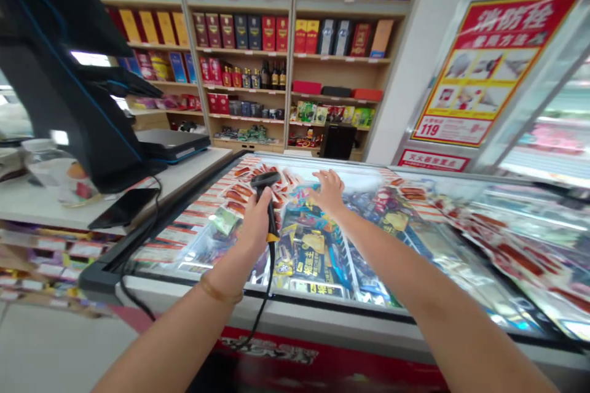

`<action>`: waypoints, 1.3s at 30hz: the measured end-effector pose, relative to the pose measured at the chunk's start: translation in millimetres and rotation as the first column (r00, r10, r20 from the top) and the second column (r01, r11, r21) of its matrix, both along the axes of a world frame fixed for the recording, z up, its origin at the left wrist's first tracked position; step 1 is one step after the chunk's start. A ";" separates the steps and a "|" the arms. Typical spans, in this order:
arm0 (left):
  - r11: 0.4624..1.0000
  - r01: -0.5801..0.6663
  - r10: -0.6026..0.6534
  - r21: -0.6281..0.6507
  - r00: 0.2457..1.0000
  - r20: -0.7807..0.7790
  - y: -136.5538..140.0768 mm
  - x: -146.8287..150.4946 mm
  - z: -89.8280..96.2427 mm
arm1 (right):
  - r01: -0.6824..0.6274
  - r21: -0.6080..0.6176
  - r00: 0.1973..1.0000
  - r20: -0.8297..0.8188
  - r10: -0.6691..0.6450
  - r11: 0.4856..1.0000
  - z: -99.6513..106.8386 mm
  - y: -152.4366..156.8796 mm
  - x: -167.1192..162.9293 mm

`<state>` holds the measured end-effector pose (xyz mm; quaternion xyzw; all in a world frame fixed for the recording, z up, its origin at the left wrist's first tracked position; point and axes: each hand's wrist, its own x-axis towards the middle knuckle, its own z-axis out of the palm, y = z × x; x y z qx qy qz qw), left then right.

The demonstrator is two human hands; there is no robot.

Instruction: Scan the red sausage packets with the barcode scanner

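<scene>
At left, a dark phone (123, 207) lies on the counter (182, 179). Left hand (255, 218): wrapped around the handle of the barcode scanner (266, 179), which stands head-up above the left part of the chest freezer (322, 319). Right hand (329, 189): apart from the left, fingers spread, gripping nothing; contact with the freezer cannot be determined. Judged step: scanner held ready. Any scan would call for aiming the scanner's head at a code
</scene>
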<state>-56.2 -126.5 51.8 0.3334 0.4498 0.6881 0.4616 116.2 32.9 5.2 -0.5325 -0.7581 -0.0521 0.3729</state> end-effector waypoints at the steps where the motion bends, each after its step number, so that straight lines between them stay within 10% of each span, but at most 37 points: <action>1: 0.999 0.040 -0.040 -0.011 0.999 0.004 4.5 17.7 -0.4 | 0.055 0.009 0.998 -0.015 -0.055 0.998 -4.8 1.1 28.8; 8: 0.951 0.305 -0.304 -0.049 0.952 0.033 32.6 139.5 -3.6 | 0.416 -0.028 0.906 -0.073 -0.417 0.909 -32.8 7.1 225.7; 13: 0.922 0.388 -0.388 -0.015 0.922 -0.003 43.0 181.5 -27.5 | 0.380 -0.104 0.916 -0.094 -0.390 0.919 -44.5 18.4 287.1; 23: 0.920 0.383 -0.390 -0.080 0.916 -0.090 39.3 168.5 -42.6 | 0.405 -0.174 0.914 0.102 -0.392 0.898 -42.4 44.5 272.0; 33: 0.924 0.373 -0.381 -0.083 0.915 -0.128 44.8 167.5 -45.3 | 0.254 -0.232 0.940 0.287 -0.183 0.939 -8.9 -23.8 170.1; 39: 0.926 0.374 -0.376 -0.044 0.918 -0.124 44.3 165.7 -44.9 | 0.225 -0.183 0.963 0.192 -0.189 0.957 -8.0 -40.4 192.2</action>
